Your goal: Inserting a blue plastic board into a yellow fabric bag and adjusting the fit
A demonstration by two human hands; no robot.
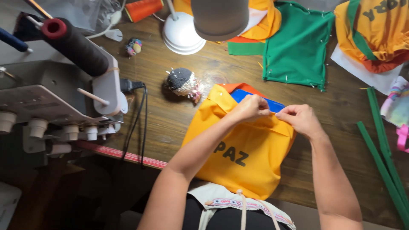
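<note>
Orange cloth piece [247, 149] lies at the near edge of the bench [170, 115], printed side up. Left hand [249, 107] and right hand [300, 118] both pinch its folded top edge, fingertips nearly touching, a blue piece [255, 97] showing just beyond. Looks like the fold is being pinned or set; no pins visible along it yet, so early stage. Pincushion [183, 81] sits toward the middle, lamp base [183, 36] near the far edge. Green piece [298, 47], already pinned round its edges, lies far right. Sewing machine [55, 98] at the left edge.
</note>
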